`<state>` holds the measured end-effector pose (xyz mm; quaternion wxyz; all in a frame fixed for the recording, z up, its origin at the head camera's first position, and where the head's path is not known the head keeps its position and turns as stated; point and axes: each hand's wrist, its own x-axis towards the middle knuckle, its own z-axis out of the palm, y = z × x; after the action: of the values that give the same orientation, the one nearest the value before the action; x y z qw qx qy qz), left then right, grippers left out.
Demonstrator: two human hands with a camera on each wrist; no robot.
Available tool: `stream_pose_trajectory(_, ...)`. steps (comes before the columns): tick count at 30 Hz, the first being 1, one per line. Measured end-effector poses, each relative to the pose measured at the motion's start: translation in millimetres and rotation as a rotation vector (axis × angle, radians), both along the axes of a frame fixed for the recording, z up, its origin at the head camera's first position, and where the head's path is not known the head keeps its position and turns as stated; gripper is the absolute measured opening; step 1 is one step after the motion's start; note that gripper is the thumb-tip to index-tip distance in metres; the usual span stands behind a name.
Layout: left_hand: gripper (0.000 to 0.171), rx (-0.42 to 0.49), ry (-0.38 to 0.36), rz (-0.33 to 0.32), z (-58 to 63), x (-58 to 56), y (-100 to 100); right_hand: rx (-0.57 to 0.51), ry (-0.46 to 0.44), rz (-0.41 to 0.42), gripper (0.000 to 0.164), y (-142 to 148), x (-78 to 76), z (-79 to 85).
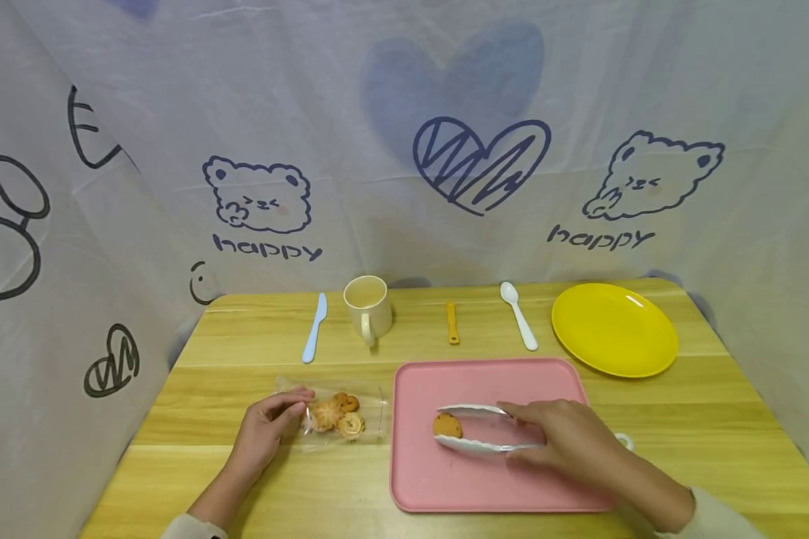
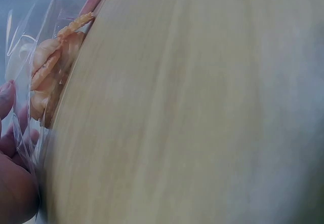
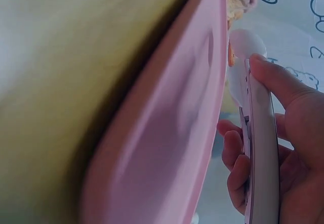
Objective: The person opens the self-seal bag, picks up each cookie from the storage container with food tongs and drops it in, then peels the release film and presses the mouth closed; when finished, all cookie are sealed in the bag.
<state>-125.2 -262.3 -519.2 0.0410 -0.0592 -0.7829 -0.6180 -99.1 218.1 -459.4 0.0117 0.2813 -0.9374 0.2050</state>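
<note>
My right hand (image 1: 562, 438) grips white tongs (image 1: 472, 447), also seen along the palm in the right wrist view. Between the tongs' tips is a round brown cookie (image 1: 448, 426), over the pink tray (image 1: 418, 479); whether it touches the tray I cannot tell. To the left, my left hand (image 1: 270, 427) pinches the left end of a clear plastic bag (image 1: 375, 400). Inside the bag are several cookies (image 1: 351, 426), some pale and ridged, some browner. The left wrist view shows the fingers (image 2: 7, 97) at the bag's crinkled plastic.
Behind the bag lie a light blue knife (image 1: 315, 329) and a cream mug (image 1: 371, 307). A small yellow-orange handle-like piece (image 1: 452, 323) and a white spoon (image 1: 519, 316) lie beyond the tray. A yellow plate (image 1: 613, 329) is at the back right. Printed cloth (image 1: 391, 247) surrounds the wooden table (image 1: 337, 486).
</note>
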Motion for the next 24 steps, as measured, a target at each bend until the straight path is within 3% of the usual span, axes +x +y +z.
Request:
stream_pose_trajectory(14, 0.023, 0.011, 0.006, 0.001, -0.8, -0.4, 0, 0.014, -0.08, 0.084, 0.064, -68, -33.5, 7.1)
stream_pose_trajectory(24, 0.021, 0.036, 0.012, -0.002, -1.4, -0.5, 0, 0.021, -0.044, 0.142, 0.064, -107, -50.0, 4.7)
